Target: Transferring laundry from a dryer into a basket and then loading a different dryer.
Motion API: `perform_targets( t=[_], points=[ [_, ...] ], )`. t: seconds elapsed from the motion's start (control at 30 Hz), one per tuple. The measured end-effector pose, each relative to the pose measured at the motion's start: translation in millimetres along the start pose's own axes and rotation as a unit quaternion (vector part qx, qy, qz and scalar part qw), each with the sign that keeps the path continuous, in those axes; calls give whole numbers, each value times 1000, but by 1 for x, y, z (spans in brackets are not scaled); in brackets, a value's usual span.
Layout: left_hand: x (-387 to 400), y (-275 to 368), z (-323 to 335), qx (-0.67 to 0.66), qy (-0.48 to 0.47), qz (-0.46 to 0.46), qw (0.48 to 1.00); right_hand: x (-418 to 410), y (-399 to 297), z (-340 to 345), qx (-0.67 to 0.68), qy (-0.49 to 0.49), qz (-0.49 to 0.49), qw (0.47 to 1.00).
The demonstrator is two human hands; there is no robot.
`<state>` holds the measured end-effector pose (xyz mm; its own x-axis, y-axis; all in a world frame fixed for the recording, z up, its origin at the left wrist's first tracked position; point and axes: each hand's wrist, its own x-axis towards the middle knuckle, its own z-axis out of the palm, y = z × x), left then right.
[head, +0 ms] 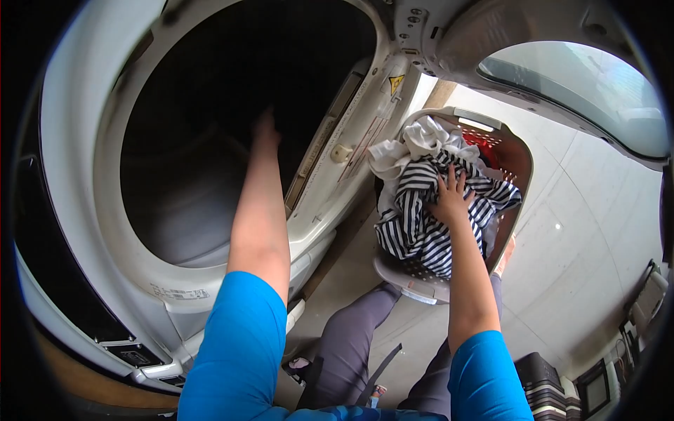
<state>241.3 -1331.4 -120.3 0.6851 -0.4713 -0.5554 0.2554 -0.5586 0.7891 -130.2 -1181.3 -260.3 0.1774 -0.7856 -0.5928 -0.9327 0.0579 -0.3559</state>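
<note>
Deep in the dark drum (210, 221) of a front-loading dryer or washing machine, my left hand (267, 129) is blurred and in shadow. Whether its fingers hold anything is hidden. My right hand (453, 202) rests with spread fingers on a black-and-white striped garment (416, 231). This garment tops a heap of laundry in a plastic laundry basket (518, 163) with perforated walls. White cloth (432, 139) bunches at the heap's far end and hangs over the rim. Behind it, part of a red cloth (479, 147) shows.
The machine's round door (558, 100) stands swung open above the basket. A lint filter slot (326, 147) lines the drum opening's edge. My legs (347, 337) are astride the basket's near end. Stacked dark items (542, 384) stand on the tiled floor (574, 221) at lower right.
</note>
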Motion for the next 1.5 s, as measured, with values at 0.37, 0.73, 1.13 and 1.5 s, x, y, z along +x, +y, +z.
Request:
perform_targets(
  t=[0.37,0.73,1.13,1.5],
  points=[
    [-373,-91,-78,178,-104,8,979,-80,-94,-102,694,-57,-247,674],
    [-383,-137,-148,-399,-310,-205,838,-204,-127,-198,373,-379,-447,719],
    [-408,-41,-123,213,-230,232,921,-196,-25,-172,276,-168,-451,832],
    [-401,-227,-50,469,-287,163,819,-108,16,-126,88,245,30,965]
  ],
)
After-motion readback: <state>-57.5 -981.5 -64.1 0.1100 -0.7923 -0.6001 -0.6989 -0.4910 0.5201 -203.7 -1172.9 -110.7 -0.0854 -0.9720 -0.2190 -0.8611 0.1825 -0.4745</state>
